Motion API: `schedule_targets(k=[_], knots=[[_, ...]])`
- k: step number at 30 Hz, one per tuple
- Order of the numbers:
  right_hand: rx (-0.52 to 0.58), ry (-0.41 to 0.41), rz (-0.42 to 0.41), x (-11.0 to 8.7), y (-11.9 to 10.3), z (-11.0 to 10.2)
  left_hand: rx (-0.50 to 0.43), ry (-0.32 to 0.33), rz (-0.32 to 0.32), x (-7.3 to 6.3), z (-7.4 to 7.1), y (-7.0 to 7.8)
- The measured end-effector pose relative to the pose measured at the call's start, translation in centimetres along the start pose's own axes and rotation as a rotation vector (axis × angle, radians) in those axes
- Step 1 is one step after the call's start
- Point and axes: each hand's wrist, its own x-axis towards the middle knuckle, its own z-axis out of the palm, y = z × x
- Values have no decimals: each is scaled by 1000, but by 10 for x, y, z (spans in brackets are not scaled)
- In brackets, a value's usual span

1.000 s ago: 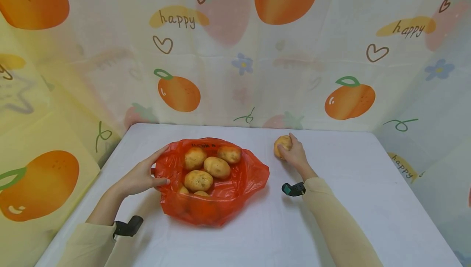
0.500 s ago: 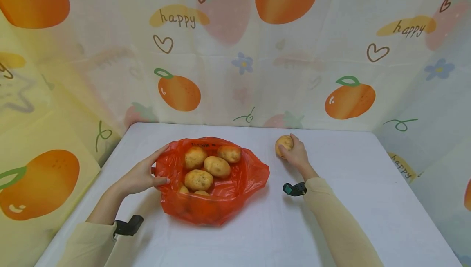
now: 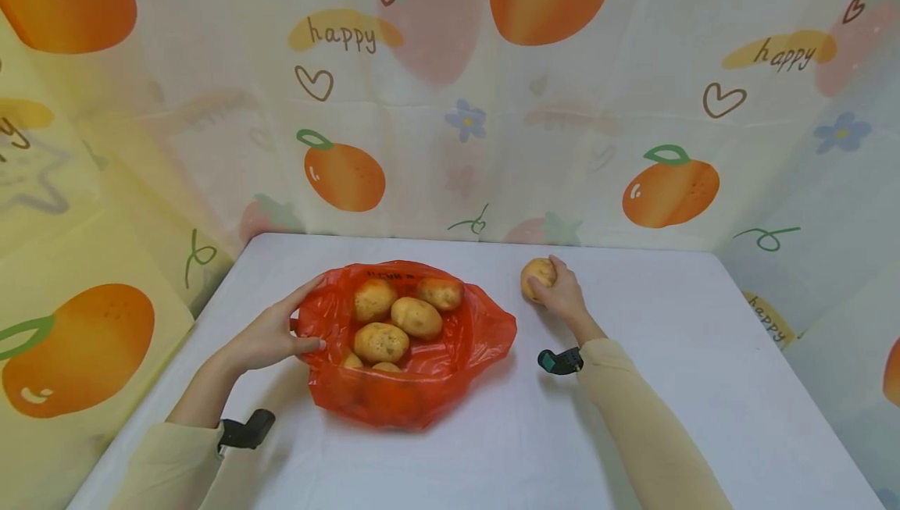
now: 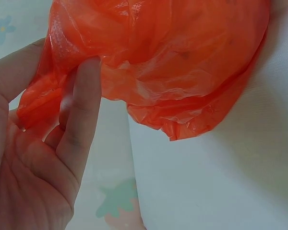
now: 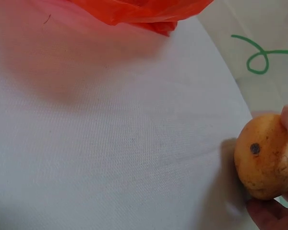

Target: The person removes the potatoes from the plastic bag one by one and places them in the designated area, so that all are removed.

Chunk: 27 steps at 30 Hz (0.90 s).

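A red plastic bag [image 3: 495, 326], its mouth spread wide, lies left of the middle of the table. Several potatoes [image 3: 416, 318] show inside it, and others lie half hidden behind its front fold. At the bag's left rim, my left hand [image 3: 263, 338] holds the plastic between thumb and fingers; the left wrist view shows the thin red film [image 4: 62, 43] draped over the fingers. To the right of the bag, near the table's back edge, my right hand [image 3: 568, 299] grips a single potato [image 3: 537, 277]. A dark spot marks this potato's skin [image 5: 265, 158] in the right wrist view.
A white cloth covers the table [image 3: 675, 385]. Behind it hangs a pale curtain [image 3: 422, 158] printed with oranges, hearts and words, which also runs along both sides. Each wrist carries a small black camera, such as the right camera [image 3: 560, 361].
My right hand, with the potato in it, has shifted very slightly to the left in the last half second. My left hand and the bag stay where they were.
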Motion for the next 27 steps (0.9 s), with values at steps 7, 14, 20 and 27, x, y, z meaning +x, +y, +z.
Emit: schedule_targets(k=[7,14,20,27], knots=[[-24,-13,15,1,-1,0,15,8,39,1,0,-2],[-18,-12,1,1,0,0,-16,-4,19,0,0,2],[-8,-22,3,0,1,-2,-17,-8,7,1,0,1],[2,-16,8,-1,3,-6,-5,-6,5,2,0,0]])
